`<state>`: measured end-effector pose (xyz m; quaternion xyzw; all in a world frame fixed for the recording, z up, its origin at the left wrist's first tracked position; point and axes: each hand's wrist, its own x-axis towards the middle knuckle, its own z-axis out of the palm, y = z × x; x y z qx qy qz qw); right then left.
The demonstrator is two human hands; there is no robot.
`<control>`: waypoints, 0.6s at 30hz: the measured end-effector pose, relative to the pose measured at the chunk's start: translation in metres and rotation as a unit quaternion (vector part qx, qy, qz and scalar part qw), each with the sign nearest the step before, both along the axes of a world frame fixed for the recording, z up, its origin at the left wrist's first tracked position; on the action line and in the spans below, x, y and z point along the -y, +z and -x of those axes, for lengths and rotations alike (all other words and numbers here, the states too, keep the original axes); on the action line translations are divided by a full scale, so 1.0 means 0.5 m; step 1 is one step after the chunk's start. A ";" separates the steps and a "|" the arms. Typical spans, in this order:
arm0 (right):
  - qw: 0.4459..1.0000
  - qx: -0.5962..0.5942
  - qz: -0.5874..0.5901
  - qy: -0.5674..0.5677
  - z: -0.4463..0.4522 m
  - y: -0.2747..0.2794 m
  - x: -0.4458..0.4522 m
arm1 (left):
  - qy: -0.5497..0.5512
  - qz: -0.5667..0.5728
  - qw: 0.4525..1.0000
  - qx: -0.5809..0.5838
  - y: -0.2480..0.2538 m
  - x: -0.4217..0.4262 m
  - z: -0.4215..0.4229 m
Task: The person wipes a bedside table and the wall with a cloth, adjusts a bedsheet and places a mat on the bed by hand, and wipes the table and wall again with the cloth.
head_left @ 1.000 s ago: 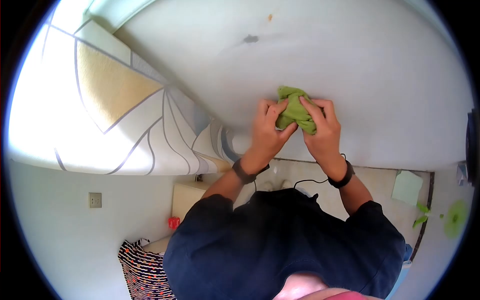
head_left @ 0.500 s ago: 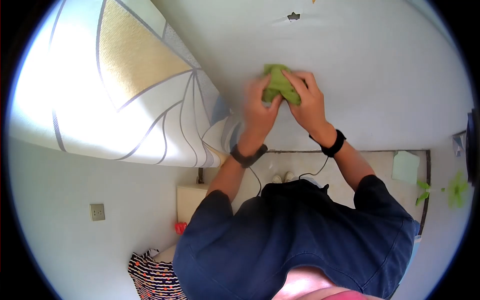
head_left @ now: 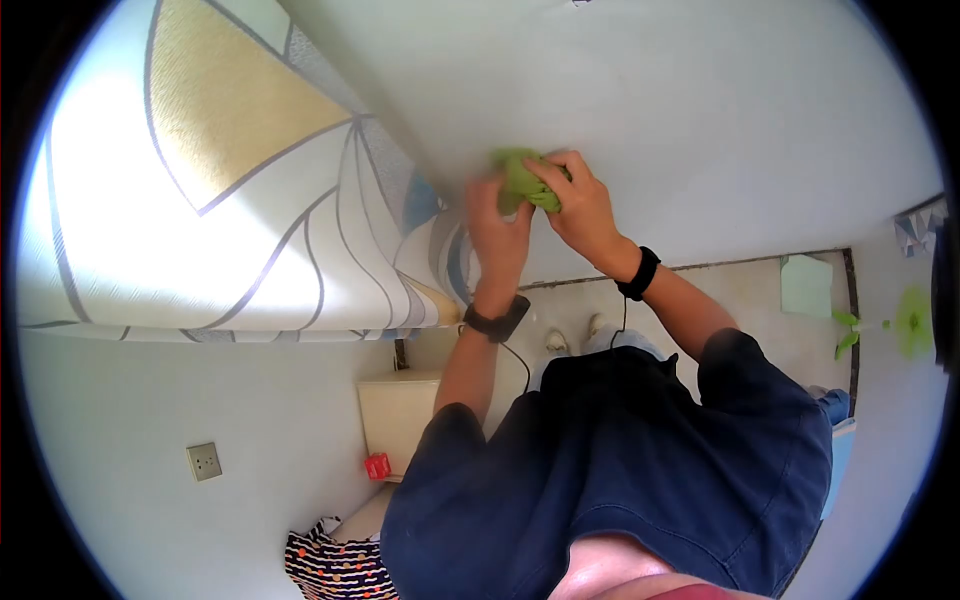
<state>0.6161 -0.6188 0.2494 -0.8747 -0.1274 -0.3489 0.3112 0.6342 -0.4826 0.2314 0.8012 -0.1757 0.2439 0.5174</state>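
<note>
A crumpled green cloth (head_left: 520,175) is bunched between my two hands in front of the pale wall (head_left: 720,130). My right hand (head_left: 583,208) grips its right side, with fingers and thumb curled over the folds. On the other side, my left hand (head_left: 497,228) closes on the cloth's left edge; its fingertips are blurred. Dark bands circle both wrists, and a thin cable hangs from each. Just left of my left hand hangs the patterned curtain (head_left: 290,210), with grey lines and a beige patch.
A white cabinet (head_left: 400,405) stands below the curtain, with a small red box (head_left: 377,466) by it. A socket (head_left: 204,461) is on the left wall. Striped fabric (head_left: 335,565) lies at lower left. A green flower decoration (head_left: 911,322) is at right.
Both hands and the green cloth have shifted left and slightly down in view, nearer the curtain. The camera view has also shifted, and the wall's dark mark sits at the top edge.
</note>
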 end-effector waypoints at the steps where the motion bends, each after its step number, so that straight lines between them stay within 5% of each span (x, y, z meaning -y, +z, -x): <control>1: 1.000 -0.001 -0.001 0.004 0.001 -0.012 0.005 | 0.003 -0.005 1.000 0.004 -0.014 0.005 0.000; 8: 0.998 -0.004 -0.038 0.044 0.008 -0.028 0.068 | 0.034 0.006 0.999 0.029 -0.039 0.073 0.016; 18: 0.981 0.135 -0.134 -0.041 0.067 0.151 0.387 | -0.052 -0.009 0.976 0.213 0.189 0.409 0.017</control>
